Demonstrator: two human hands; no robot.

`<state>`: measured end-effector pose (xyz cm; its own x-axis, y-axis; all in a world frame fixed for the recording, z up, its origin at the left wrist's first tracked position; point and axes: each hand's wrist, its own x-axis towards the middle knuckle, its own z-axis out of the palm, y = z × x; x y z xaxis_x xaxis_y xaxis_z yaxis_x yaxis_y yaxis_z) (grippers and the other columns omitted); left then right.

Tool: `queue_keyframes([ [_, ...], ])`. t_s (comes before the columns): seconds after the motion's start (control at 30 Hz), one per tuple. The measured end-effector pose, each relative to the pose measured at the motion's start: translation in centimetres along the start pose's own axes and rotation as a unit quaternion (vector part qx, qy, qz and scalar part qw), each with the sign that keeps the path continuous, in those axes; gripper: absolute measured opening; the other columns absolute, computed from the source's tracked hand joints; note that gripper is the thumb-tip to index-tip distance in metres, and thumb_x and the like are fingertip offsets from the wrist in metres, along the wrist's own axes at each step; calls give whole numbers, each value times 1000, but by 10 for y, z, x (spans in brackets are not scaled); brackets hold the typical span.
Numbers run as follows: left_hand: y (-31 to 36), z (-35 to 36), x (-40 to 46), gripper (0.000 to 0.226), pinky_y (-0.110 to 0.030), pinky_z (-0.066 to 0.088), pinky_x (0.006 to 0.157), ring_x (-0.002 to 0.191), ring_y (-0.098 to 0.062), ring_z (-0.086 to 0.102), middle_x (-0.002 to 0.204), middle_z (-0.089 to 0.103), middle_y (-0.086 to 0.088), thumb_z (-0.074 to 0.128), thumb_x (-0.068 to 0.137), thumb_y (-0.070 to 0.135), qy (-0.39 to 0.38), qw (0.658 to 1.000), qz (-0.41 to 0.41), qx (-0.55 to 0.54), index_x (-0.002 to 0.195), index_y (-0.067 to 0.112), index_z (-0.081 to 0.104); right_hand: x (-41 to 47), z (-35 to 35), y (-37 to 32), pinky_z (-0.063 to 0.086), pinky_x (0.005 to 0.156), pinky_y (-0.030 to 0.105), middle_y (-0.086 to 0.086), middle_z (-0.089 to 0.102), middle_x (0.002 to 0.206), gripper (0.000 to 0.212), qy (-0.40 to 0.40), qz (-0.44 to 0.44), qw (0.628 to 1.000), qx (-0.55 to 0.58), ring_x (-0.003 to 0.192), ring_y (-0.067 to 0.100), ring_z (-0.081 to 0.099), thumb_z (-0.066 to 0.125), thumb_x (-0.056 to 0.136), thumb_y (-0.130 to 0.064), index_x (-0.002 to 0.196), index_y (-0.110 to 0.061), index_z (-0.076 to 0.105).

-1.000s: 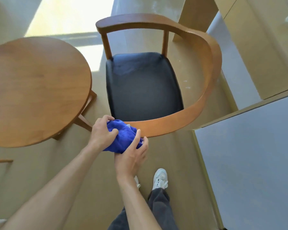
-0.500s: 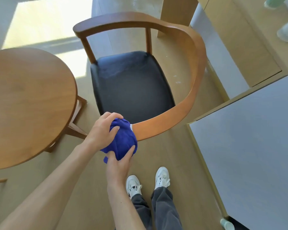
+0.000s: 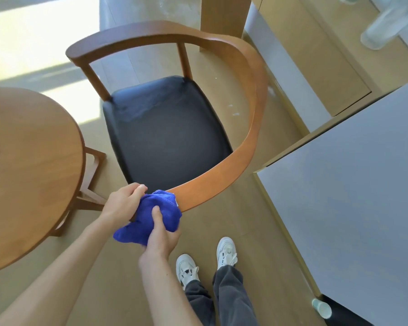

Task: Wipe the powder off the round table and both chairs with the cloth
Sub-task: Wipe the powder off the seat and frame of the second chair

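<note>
A bunched blue cloth (image 3: 159,214) is wrapped over the near end of the wooden armrest of a chair (image 3: 224,182) with a black seat (image 3: 165,135). My left hand (image 3: 121,203) grips the cloth from the left, its fingers curled over the top. My right hand (image 3: 161,238) holds it from below, thumb pressed into the fabric. The round wooden table (image 3: 26,170) stands to the left of the chair. A faint pale smear shows at the back of the seat. Only one chair is in view.
A grey-topped counter (image 3: 353,196) with a wood edge stands close on the right, and light wood cabinets (image 3: 316,57) lie behind it. My feet in white shoes (image 3: 207,260) stand just behind the chair. A small cup (image 3: 322,308) lies on the floor at the counter's foot.
The cloth has slid left along the armrest to its end, and both hands moved with it. My right hand has shifted lower under the cloth. The view has tilted.
</note>
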<state>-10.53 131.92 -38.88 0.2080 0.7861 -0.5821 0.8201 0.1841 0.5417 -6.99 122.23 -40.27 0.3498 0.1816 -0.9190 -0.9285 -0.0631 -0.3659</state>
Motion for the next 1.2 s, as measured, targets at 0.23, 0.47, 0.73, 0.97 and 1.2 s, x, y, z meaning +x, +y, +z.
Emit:
queue_keyframes([
  [0.23,32,32,9,28,-30,40,73,90,-22,56,93,66,1,42,97,25,-34,993,61,100,91,17,68,34,-29,-65,54,91,37,-4,68,114,59,41,-98,992,-65,97,13,67,82,71,-22,123,-25,55],
  [0.47,78,69,20,29,-26,43,81,101,-19,58,110,65,0,45,91,12,-71,991,75,89,107,20,66,67,-42,-141,54,73,31,-7,73,86,35,66,-160,971,-164,83,15,70,81,68,-28,98,-21,66],
  [0.73,141,116,44,31,-26,39,80,103,-19,55,114,58,-3,44,90,10,-102,989,91,59,114,19,61,103,-37,-223,53,88,38,-5,71,101,41,34,-211,944,-252,93,15,67,77,72,-25,110,-20,63],
  [0.97,199,141,73,33,-23,38,78,94,-17,57,104,59,-2,45,89,5,-89,990,103,24,111,21,64,144,-12,-307,49,83,27,-15,63,101,45,-4,-269,904,-333,94,9,63,79,72,-21,108,-28,53],
  [1.2,228,155,92,35,-21,40,68,89,-11,56,96,58,9,60,85,16,-106,991,75,44,117,28,58,174,31,-371,52,76,20,-11,67,105,50,-53,-284,900,-328,90,2,64,82,70,-24,113,-22,58],
])
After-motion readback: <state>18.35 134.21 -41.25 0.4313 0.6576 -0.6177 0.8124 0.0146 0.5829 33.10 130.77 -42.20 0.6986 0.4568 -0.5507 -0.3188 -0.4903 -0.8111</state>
